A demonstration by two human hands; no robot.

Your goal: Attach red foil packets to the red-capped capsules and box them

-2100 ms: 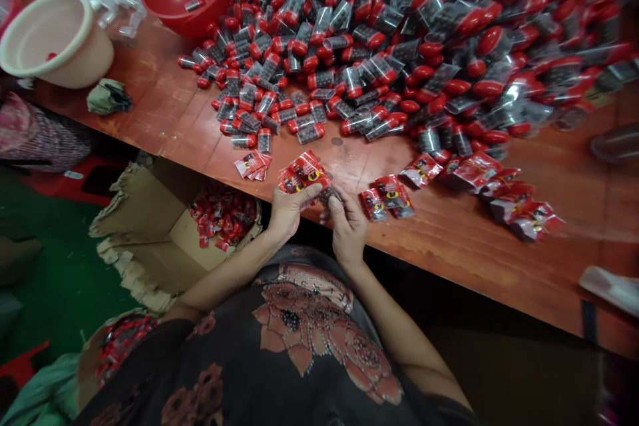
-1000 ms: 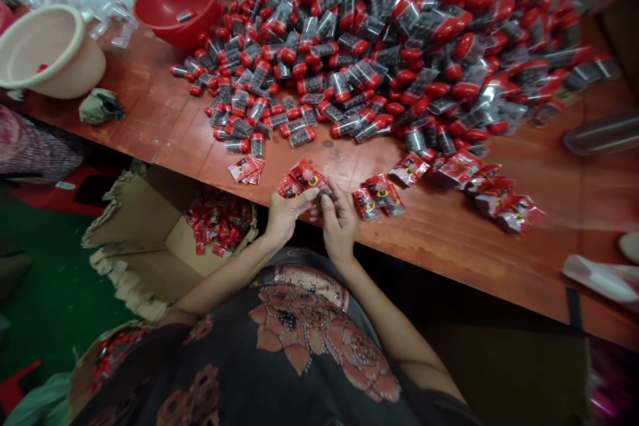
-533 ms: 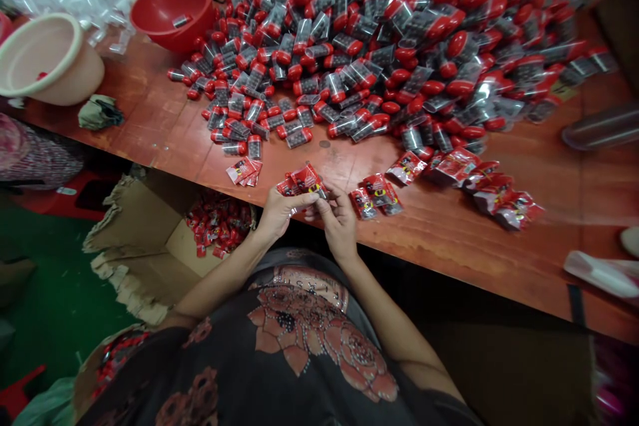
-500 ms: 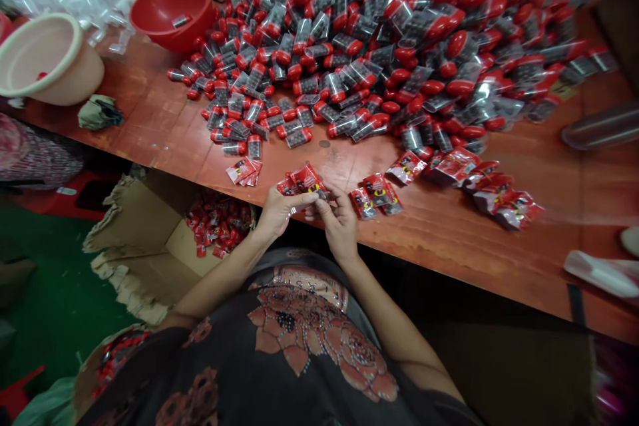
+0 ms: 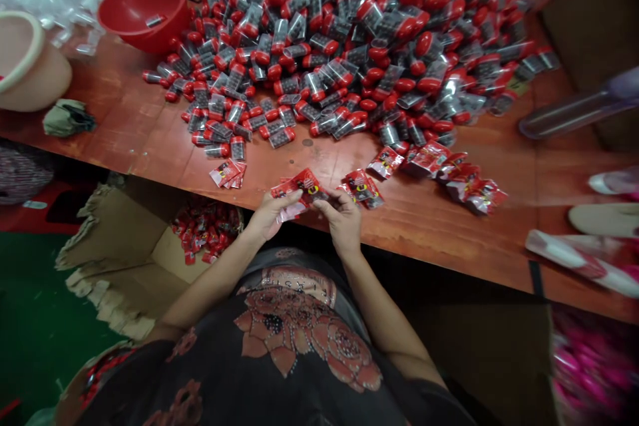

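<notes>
Red printed sachets (image 5: 299,185) are held just above the front edge of the worktop (image 5: 439,239), near its middle, and are gripped between both hands. The left hand (image 5: 269,216) is closed around their left end, with the thumb laid across them, while their right end is pinched by the right hand (image 5: 343,219) between thumb and fingers. How many sachets are held cannot be told for certain, as they are partly hidden by the fingers. The hands are kept close together, apparently so that the sachets can be steadied from both sides. A small stack of similar sachets (image 5: 227,174) is set near the front edge just left of the hands, and more sachets (image 5: 360,186) lie just to the right, seemingly placed there to be within easy reach. A large heap of clear tubes with red caps (image 5: 349,46) is spread farther back, towards the rear of the worktop. An open cardboard box (image 5: 114,246) stands below the front edge, left of the hands, with loose red sachets (image 5: 204,229) gathered inside it.
</notes>
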